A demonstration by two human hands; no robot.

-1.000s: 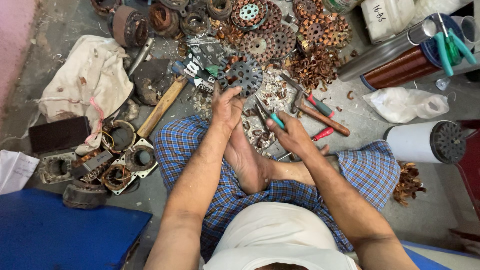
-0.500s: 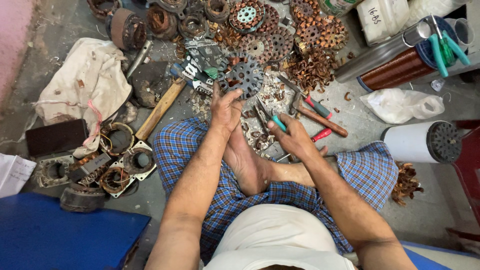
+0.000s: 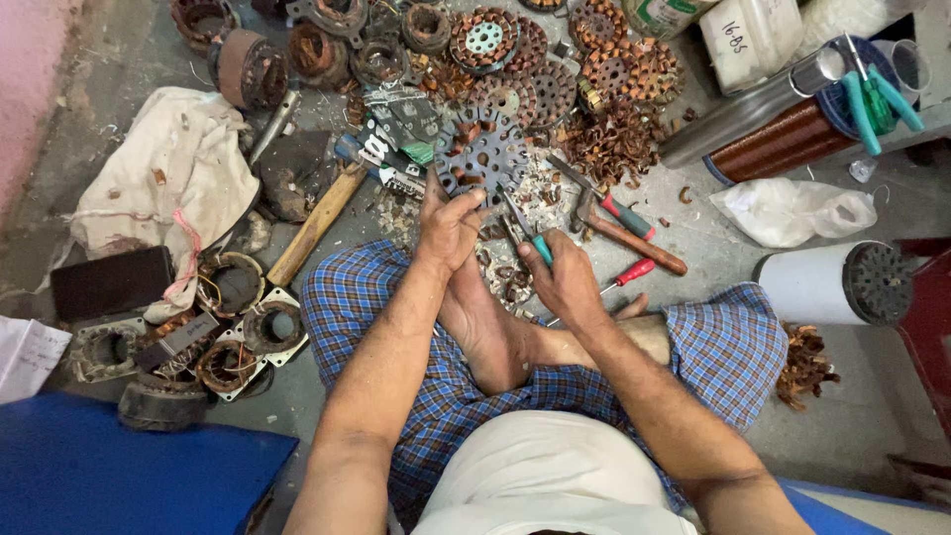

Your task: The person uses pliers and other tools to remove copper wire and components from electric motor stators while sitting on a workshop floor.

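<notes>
I sit cross-legged on the floor. My left hand (image 3: 448, 226) grips the near edge of a round, slotted metal stator core (image 3: 483, 155) and holds it tilted just above the floor. My right hand (image 3: 567, 275) is closed around the teal handles of small pliers (image 3: 527, 234), whose tips point up toward the core's lower rim. Bits of cut copper wire and paper scraps (image 3: 510, 277) lie under both hands, by my bare foot (image 3: 487, 332).
More wound stator cores (image 3: 515, 59) and a heap of stripped copper (image 3: 616, 139) lie beyond. A wooden-handled hammer (image 3: 315, 226), red-handled pliers (image 3: 619, 210), a screwdriver (image 3: 624, 275), a white cloth (image 3: 168, 188), motor housings (image 3: 233, 327), a copper wire spool (image 3: 783, 139) and a white cylinder (image 3: 837, 285) surround me.
Both hands stay on the core and the pliers with only slight shifts. The view has tilted a little, so the floor items sit lower in the picture.
</notes>
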